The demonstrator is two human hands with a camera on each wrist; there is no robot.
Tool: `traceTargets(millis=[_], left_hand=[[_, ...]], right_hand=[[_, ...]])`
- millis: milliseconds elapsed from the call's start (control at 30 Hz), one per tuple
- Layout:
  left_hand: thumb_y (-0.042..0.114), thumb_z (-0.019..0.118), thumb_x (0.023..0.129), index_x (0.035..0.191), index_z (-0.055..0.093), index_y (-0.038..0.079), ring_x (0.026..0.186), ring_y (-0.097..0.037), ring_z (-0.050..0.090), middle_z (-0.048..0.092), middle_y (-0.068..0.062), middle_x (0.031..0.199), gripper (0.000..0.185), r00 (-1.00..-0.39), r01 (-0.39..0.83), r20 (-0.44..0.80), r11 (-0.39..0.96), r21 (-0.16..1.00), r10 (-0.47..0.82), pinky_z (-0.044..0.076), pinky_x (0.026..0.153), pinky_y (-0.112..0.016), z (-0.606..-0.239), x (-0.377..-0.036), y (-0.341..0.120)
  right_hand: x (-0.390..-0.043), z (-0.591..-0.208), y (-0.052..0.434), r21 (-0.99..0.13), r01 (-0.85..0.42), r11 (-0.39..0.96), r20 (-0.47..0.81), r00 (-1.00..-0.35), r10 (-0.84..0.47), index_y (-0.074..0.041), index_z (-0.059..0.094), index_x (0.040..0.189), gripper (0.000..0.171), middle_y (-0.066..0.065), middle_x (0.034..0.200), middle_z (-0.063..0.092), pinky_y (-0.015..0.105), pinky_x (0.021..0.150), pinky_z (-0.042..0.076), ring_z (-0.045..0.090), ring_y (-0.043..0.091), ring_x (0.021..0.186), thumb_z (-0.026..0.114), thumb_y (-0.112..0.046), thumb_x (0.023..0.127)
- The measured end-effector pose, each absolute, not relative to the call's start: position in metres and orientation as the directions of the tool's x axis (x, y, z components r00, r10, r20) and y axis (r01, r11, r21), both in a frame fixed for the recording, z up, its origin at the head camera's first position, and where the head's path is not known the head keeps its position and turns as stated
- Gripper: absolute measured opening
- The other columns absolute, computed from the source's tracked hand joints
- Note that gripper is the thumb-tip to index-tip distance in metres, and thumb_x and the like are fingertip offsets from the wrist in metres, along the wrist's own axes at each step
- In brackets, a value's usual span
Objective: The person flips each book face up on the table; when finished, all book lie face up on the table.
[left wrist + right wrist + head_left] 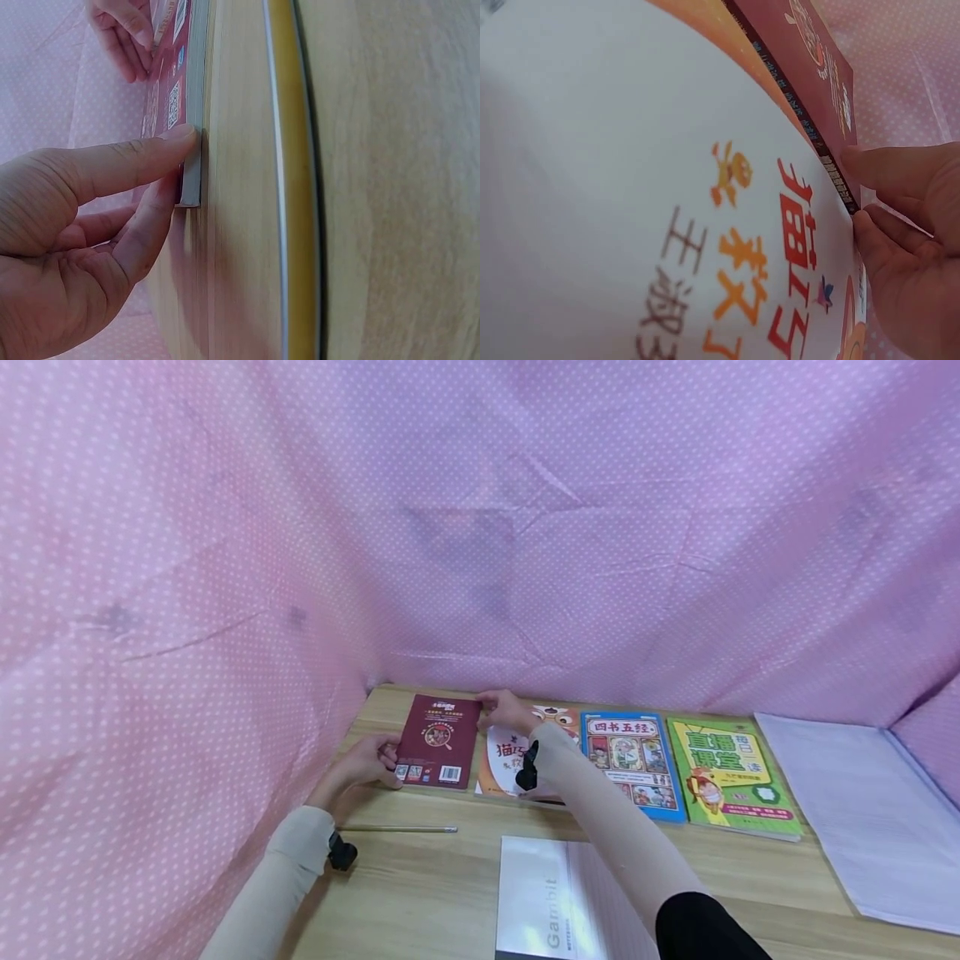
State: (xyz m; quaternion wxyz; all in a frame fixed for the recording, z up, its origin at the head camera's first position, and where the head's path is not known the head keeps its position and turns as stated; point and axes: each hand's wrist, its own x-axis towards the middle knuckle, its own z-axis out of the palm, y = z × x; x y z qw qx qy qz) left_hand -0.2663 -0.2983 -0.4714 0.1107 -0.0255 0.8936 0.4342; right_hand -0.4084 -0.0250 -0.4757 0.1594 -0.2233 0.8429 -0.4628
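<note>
**Two hands line up the red book**

Pink dotted cloth hangs all around a wooden table [420,877]. At the left end of a row of books lies the red book [438,741]. The left hand [367,762] pinches its near corner with curled fingers. The right hand [504,710] pinches its far corner, next to the orange book [504,760]. It looks like the book is being set in place. Next it needs a small push to sit straight.

Three views set around one dark red book

The head camera looks forward and down across the wooden surface [420,893] from well back; each wrist camera sits very close, skimming low along the surface. All three share the dark red book [438,741], seen at opposite corners by the wrist cameras.
</note>
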Motion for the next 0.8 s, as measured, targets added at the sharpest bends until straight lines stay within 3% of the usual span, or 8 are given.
traceTargets(millis=[267,633,800], left_hand=[[-0.013,0.082,0.069,0.145,0.038,-0.017,0.094,-0.025,0.056,0.057,-0.019,0.107,0.088,-0.974,-0.083,-0.196,0.626,0.775,0.114,0.052,0.085,-0.031,-0.4693,-0.2659,-0.3001],[-0.007,0.084,0.071,0.144,0.037,-0.018,0.092,-0.022,0.057,0.058,-0.016,0.104,0.088,-0.971,-0.047,-0.179,0.612,0.79,0.156,0.053,0.084,-0.028,-0.4663,-0.2618,-0.3048],[-0.007,0.084,0.071,0.147,0.039,-0.015,0.095,-0.023,0.057,0.057,-0.016,0.106,0.088,-0.976,-0.08,-0.186,0.599,0.797,0.116,0.051,0.087,-0.029,-0.4712,-0.2659,-0.3038]], right_hand=[[-0.4115,-0.4771,-0.031,-0.832,-0.269,0.485,-0.042,-0.842,-0.539,0.001,0.049,0.147,0.07,0.021,0.152,0.05,0.048,0.121,0.034,0.046,0.038,0.143,0.074,0.006,0.083],[-0.4107,-0.4771,-0.0304,-0.801,-0.271,0.533,-0.077,-0.837,-0.542,-0.003,0.049,0.148,0.07,0.02,0.156,0.046,0.046,0.121,0.034,0.042,0.037,0.146,0.075,0.003,0.084],[-0.4117,-0.4793,-0.0291,-0.798,-0.278,0.535,-0.068,-0.84,-0.539,-0.004,0.053,0.146,0.069,0.02,0.155,0.047,0.048,0.12,0.036,0.044,0.038,0.145,0.076,0.003,0.082]])
